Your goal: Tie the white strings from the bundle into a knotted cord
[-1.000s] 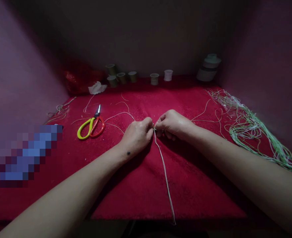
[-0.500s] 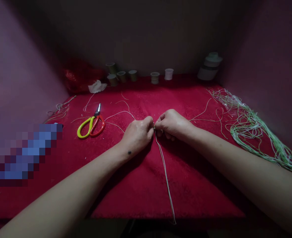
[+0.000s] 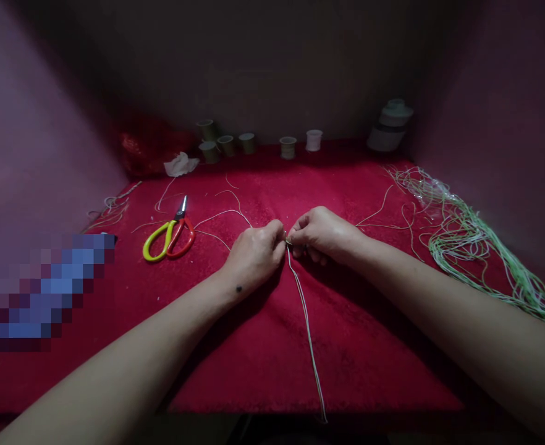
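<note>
Thin pale cords (image 3: 306,309) run from between my fingertips down over the cloth to the table's front edge. My left hand (image 3: 257,250) is closed, thumb and finger pinching the cords at their upper end. Close beside it, my right hand (image 3: 323,235) pinches the same spot from the right, its other fingers curled under. A small knotted part (image 3: 288,242) shows between the two hands, too small to make out well. More loose cord ends (image 3: 226,213) spread out on the cloth beyond my left hand, and others (image 3: 379,216) beyond my right.
Scissors (image 3: 169,238) with one yellow and one red handle lie to the left. A bundle of green and white cords (image 3: 481,247) is at right. Several spools (image 3: 288,148) and a white bottle (image 3: 390,127) stand at the back. A blurred-out blue patch (image 3: 63,284) covers something at left.
My hands stay together at nearly the same place. A little more of the knotted part shows between the fingertips. The whole view has shifted slightly.
</note>
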Available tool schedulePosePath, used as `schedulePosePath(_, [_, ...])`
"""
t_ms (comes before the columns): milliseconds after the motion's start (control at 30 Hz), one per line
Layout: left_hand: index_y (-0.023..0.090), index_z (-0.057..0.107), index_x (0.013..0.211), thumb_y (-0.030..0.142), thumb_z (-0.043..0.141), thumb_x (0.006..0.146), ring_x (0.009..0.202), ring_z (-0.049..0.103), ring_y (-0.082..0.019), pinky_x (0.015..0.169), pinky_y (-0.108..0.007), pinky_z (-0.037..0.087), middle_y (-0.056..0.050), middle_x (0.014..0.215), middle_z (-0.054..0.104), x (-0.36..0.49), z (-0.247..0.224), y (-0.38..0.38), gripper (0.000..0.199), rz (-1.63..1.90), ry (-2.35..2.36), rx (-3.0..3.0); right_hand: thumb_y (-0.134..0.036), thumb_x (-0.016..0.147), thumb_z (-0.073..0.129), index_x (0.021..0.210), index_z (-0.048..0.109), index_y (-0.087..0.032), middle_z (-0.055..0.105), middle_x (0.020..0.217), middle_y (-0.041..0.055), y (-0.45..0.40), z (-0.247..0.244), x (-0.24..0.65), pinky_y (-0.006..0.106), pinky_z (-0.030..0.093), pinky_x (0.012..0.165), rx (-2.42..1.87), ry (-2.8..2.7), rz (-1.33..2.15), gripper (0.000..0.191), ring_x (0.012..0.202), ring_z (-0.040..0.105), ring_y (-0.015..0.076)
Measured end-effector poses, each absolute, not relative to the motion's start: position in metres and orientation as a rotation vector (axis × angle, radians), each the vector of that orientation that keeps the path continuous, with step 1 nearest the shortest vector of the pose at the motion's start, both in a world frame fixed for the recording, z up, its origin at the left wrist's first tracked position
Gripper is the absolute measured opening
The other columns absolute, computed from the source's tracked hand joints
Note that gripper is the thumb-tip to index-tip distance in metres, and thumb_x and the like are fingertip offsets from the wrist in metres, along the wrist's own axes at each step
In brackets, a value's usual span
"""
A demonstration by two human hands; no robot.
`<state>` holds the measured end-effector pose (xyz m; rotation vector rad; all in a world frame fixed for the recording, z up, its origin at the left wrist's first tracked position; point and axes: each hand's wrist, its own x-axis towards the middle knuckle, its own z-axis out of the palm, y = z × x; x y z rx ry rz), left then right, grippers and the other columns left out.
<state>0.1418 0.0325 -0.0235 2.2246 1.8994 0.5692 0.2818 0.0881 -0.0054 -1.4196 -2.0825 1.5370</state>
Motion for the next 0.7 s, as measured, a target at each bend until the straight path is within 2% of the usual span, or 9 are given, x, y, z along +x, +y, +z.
schedulePosePath(233, [0.017, 0.055, 0.076, 0.016, 0.047, 0.077, 0.054, 0.050, -0.012, 0.054, -0.024, 0.035, -0.001, 0.063, 0.059, 0.140, -0.025, 0.033, 0.008, 0.570, 1.869, 2.208, -0.018, 0.071, 0.049, 0.058, 0.057, -0.013, 0.049, 0.042, 0.0008, 0.083, -0.011, 0.276, 0.018, 0.029, 0.033, -1.503, -2.199, 1.298, 0.016, 0.030, 0.040, 0.0063])
schedulePosePath(433, [0.016, 0.055, 0.073, 0.014, 0.045, 0.077, 0.056, 0.049, -0.011, 0.055, -0.024, 0.035, -0.001, 0.064, 0.058, 0.138, -0.021, 0.034, 0.011, 0.589, 1.814, 2.165, -0.021, 0.067, 0.053, 0.059, 0.061, -0.014, 0.057, 0.054, 0.0040, 0.083, -0.026, 0.276, 0.019, 0.030, 0.045, -1.403, -2.267, 0.856, 0.014, 0.046, 0.046, 0.0069])
schedulePosePath(567, [0.015, 0.056, 0.073, 0.016, 0.045, 0.078, 0.057, 0.049, -0.011, 0.056, -0.023, 0.035, -0.001, 0.063, 0.058, 0.137, -0.018, 0.034, 0.012, 0.573, 1.809, 2.123, -0.020, 0.067, 0.053, 0.064, 0.064, -0.014, 0.059, 0.057, 0.0036, 0.083, -0.027, 0.277, 0.019, 0.031, 0.049, -1.395, -2.237, 0.855, 0.013, 0.050, 0.048, 0.0075])
schedulePosePath(700, [0.015, 0.057, 0.073, 0.017, 0.047, 0.078, 0.056, 0.048, -0.011, 0.055, -0.023, 0.035, 0.000, 0.063, 0.058, 0.137, -0.019, 0.034, 0.012, 0.574, 1.807, 2.119, -0.016, 0.067, 0.052, 0.066, 0.063, -0.013, 0.058, 0.054, 0.0021, 0.083, -0.022, 0.278, 0.018, 0.031, 0.045, -1.384, -2.198, 0.994, 0.012, 0.043, 0.045, 0.0050])
